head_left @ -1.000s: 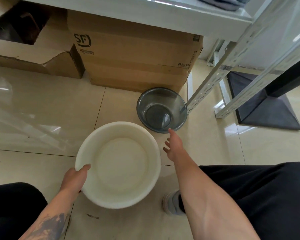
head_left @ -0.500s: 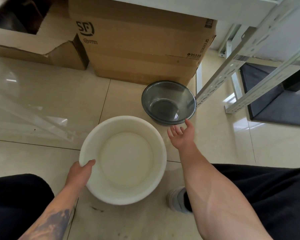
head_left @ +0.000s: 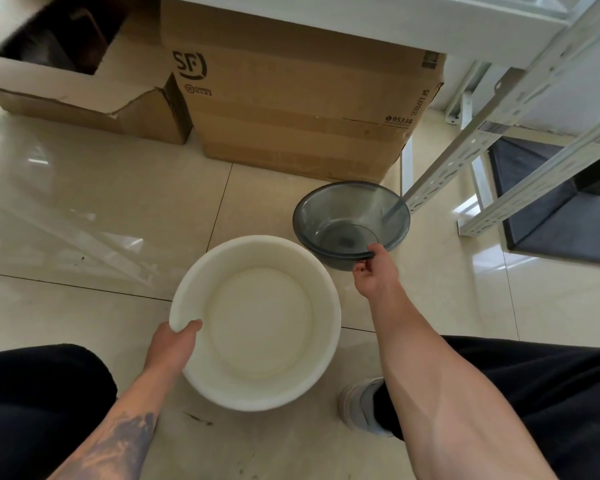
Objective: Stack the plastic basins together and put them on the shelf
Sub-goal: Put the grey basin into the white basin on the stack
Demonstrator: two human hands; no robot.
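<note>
A large white plastic basin [head_left: 257, 386] sits on the tiled floor in front of me. My left hand [head_left: 172, 344] grips its near-left rim, thumb over the edge. A smaller translucent grey basin [head_left: 329, 213] stands just beyond it to the right, upright and empty. My right hand [head_left: 374, 275] pinches the grey basin's near rim, thumb on top and fingers below. The two basins stand side by side, close but apart. The white metal shelf [head_left: 465, 26] runs along the top of the view, with a slotted upright [head_left: 465, 157] beside the grey basin.
Two cardboard boxes stand under the shelf: a torn open one [head_left: 84, 98] at left and a sealed one [head_left: 302, 109] behind the basins. A dark mat [head_left: 551, 216] lies at right. My knees and a shoe [head_left: 357, 403] frame the bottom.
My right hand reached forward from open above the floor and closed on the grey basin's near rim. My left hand kept its grip on the white basin.
</note>
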